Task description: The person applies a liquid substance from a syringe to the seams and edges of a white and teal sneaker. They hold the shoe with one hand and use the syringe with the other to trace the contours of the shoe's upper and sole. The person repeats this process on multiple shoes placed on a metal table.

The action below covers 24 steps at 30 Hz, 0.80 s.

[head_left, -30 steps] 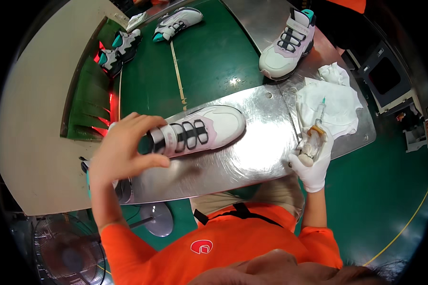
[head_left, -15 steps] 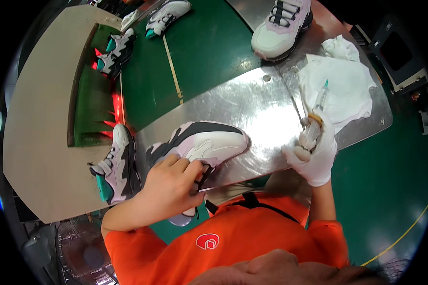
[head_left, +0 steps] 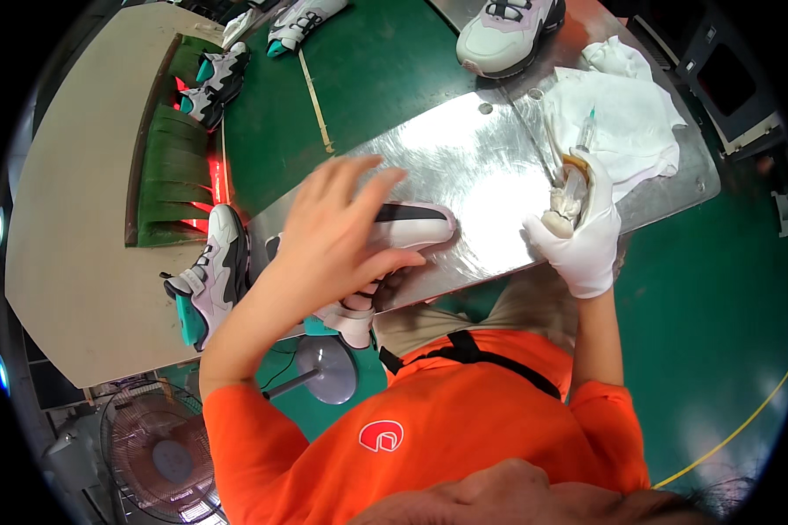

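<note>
A white, black and pale pink sneaker (head_left: 420, 229) lies on its side near the metal plate's front edge, toe to the right. Over it is my bare left hand (head_left: 334, 219), fingers spread and hiding its middle; whether they touch cannot be told. In its white glove, my right hand (head_left: 588, 249) grips a clear syringe (head_left: 587, 133) with a teal tip pointing away from me. A yellowish band wraps the syringe, and a whitish bundle sits in the palm. Just past this hand lies a white cloth (head_left: 643, 131).
Another sneaker (head_left: 216, 273) stands at left, by a green strip curtain (head_left: 171, 184) lit red inside. More sneakers stand on the green surface, one (head_left: 503, 35) at the far right. A fan (head_left: 162, 455) is at lower left. The metal plate (head_left: 473, 197) ends near my waist.
My left hand has risen from the sneaker's lacing and opened its fingers. The sneaker has turned somewhat, showing more of its strap end. My right hand still holds the syringe.
</note>
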Motion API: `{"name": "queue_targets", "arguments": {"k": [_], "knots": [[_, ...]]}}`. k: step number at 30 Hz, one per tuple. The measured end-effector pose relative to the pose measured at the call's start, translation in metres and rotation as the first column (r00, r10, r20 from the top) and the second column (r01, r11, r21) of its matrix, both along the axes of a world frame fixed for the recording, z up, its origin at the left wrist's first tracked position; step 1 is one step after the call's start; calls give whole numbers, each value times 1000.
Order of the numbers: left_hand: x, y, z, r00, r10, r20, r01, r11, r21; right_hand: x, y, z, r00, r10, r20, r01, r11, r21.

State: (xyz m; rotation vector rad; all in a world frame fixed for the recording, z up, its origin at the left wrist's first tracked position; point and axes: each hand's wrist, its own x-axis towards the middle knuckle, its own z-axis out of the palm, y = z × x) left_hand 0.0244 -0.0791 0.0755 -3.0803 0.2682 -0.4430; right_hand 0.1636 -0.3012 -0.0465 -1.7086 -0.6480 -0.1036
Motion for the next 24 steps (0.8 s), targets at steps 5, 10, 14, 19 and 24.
{"name": "queue_targets", "arguments": {"k": [5,10,14,19,24], "knots": [[32,18,2,821,21,-570,-237,921,-308,2,-1,2,999,3,35,-1,999,-46],[63,43,6,666,-38,-745,-391,833,-391,1,-2,-1,1000,-10,20,10,1000,-27],[77,57,2,579,-117,-807,-488,743,-458,0,-1,2,999,13,-37,-14,1000,-6],[88,69,-3,512,-178,-841,-552,682,-480,0,-1,-4,998,27,-49,-27,1000,-7],[93,76,-9,472,-245,-847,-584,633,-508,-6,11,18,966,250,64,-242,965,-103]]}}
